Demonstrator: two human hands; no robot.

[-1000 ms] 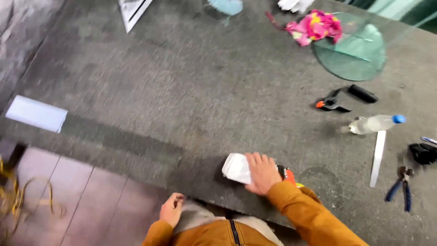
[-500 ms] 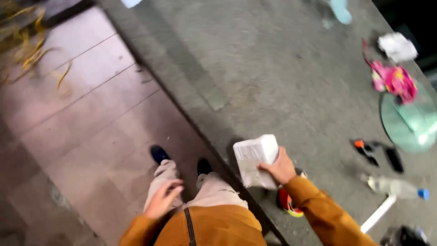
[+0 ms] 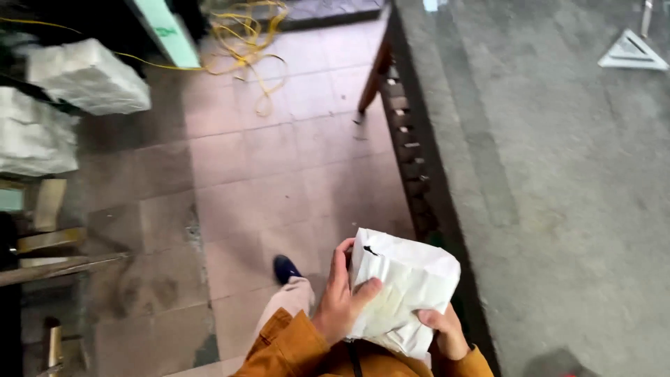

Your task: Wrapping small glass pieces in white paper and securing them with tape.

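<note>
Both hands grip a crumpled white paper packet (image 3: 405, 293) held against the body beside the grey counter (image 3: 558, 209): left hand (image 3: 342, 300) closed on its left edge, right hand (image 3: 443, 331) clasping its lower corner. It looks light, soft and easily creased, best supported underneath. Far left, white wrapped bundles (image 3: 87, 77) lie on the tiled floor (image 3: 279, 160).

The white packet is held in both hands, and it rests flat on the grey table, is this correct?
Not quite. Both hands do hold the white packet, left hand and right hand, but the head view shows it lifted in front of the person's body, beside the edge of the grey table, not resting on it.
</note>
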